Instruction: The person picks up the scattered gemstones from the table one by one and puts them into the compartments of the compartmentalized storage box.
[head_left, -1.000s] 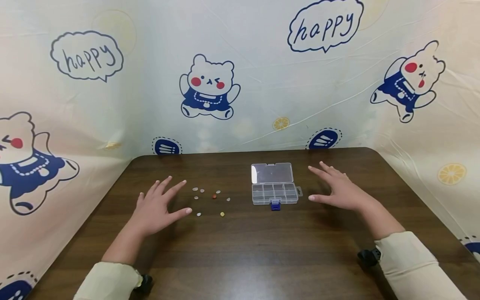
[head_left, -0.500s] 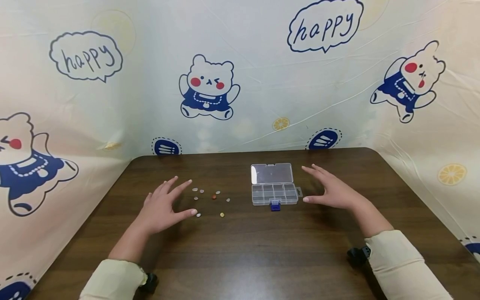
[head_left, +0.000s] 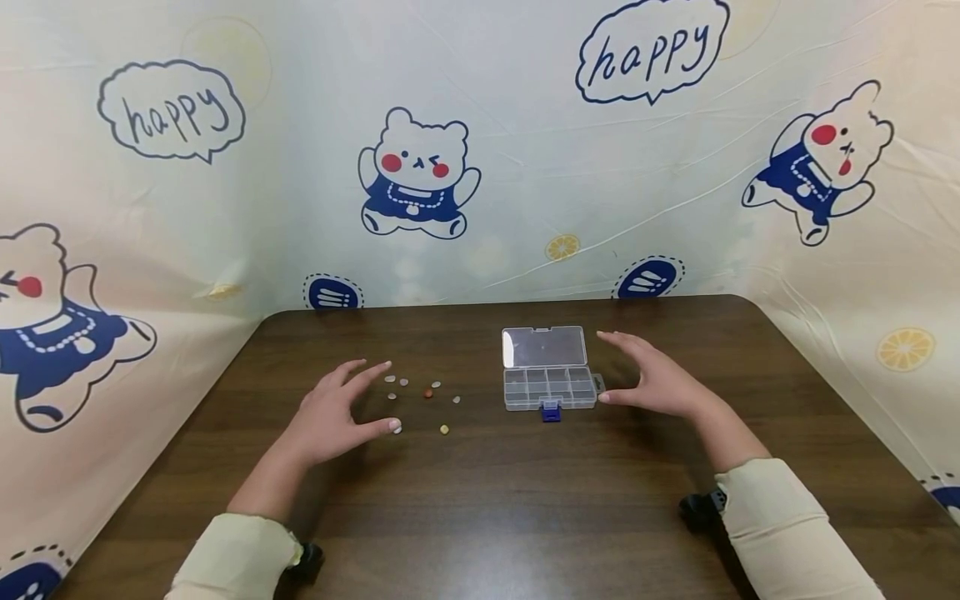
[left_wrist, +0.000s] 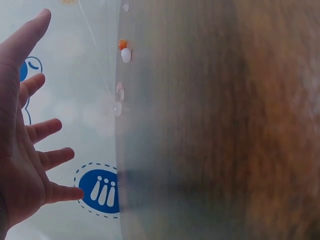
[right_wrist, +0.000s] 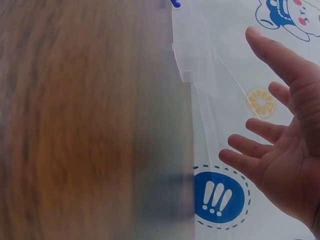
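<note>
Several small pebble-like pieces lie scattered on the table, mostly pale, such as the one (head_left: 457,400) farthest right. Among them are a reddish-orange piece (head_left: 428,394) and a yellow piece (head_left: 445,430). Just left of them hovers my left hand (head_left: 330,425), fingers spread; in the head view its thumb tip overlaps a white piece (head_left: 398,431). A clear plastic compartment box (head_left: 525,407) stands with its lid (head_left: 543,347) folded back and a blue latch (head_left: 551,414) in front. My right hand (head_left: 667,383) is at its right side, thumb near the hanging tab, holding nothing.
The brown wooden table (head_left: 480,517) reaches back to a printed cloth backdrop (head_left: 525,183), which also encloses both sides. Dark straps with devices sit at both wrists, such as the right wrist device (head_left: 701,510).
Both hands have moved inward: the left one rightward toward the pale pieces, the right one leftward toward the box. The box and the pieces have stayed in place.
</note>
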